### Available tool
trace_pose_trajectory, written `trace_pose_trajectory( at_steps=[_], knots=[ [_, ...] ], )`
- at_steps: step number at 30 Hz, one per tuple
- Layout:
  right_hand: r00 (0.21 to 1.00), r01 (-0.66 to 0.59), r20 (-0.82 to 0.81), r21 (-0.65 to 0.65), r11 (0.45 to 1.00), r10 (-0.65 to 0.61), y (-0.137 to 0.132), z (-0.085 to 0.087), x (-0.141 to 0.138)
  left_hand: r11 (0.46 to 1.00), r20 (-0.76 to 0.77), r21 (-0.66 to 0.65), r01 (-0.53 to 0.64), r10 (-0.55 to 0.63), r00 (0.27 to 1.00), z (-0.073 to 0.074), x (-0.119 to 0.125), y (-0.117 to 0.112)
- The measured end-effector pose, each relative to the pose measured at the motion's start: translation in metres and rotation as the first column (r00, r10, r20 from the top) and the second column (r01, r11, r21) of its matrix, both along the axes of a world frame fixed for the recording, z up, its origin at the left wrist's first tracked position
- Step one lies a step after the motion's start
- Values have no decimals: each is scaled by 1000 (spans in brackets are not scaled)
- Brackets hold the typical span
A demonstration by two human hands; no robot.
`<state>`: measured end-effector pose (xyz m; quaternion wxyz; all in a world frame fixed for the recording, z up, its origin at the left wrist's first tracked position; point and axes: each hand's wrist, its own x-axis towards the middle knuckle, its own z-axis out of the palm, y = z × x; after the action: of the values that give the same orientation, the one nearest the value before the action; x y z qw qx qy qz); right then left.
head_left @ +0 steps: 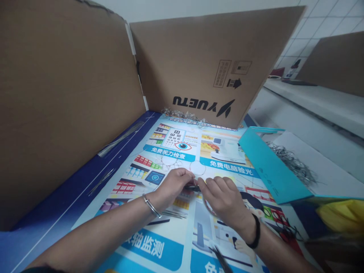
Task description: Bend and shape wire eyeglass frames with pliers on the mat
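Note:
Over the middle of the printed poster, my left hand point(175, 186) is closed in a pinch on a thin wire point(197, 162), which bends into a round loop just beyond the fingertips. My right hand point(224, 199) is closed too, thumb and forefinger pressed on the same wire close to the left fingertips. A dark slim object point(192, 188) shows between the hands; its kind and which hand holds it are unclear. More looped wire point(170, 162) lies just beyond my left hand. Beneath my left wrist is a bundle of thin straight pieces point(173, 214).
Cardboard panels point(193, 57) stand at the left and back. At right, a turquoise box point(264, 170) holds tangled wire point(292, 161). Straight wires point(122, 139) lie on the left. A dark pointed tool point(221, 258) is near the front. Clear scraps point(184, 115) line the back.

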<state>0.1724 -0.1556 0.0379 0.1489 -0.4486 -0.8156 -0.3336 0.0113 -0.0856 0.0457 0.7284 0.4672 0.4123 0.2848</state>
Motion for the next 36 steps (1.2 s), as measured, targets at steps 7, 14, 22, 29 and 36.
trace_pose_trajectory(
  at_steps=[7,14,22,29,36],
  knots=[
    [1000,-3,-11,-24,1000,3,0,-1,1,1000,-14,-24,-2,2,1000,2,1,1],
    [1000,3,-19,-35,999,-4,1,-2,1,1000,-12,-29,-1,1,1000,2,1,0],
    [1000,-4,-13,-51,999,3,0,-1,1,999,-18,-35,-12,12,1000,1,1,1],
    [1000,-6,-21,-20,1000,5,-1,-2,2,999,-19,-41,-4,3,1000,-1,0,2],
    [1000,19,4,-31,999,-18,0,-3,2,1000,-8,-19,9,-9,1000,-2,0,1]
  ],
)
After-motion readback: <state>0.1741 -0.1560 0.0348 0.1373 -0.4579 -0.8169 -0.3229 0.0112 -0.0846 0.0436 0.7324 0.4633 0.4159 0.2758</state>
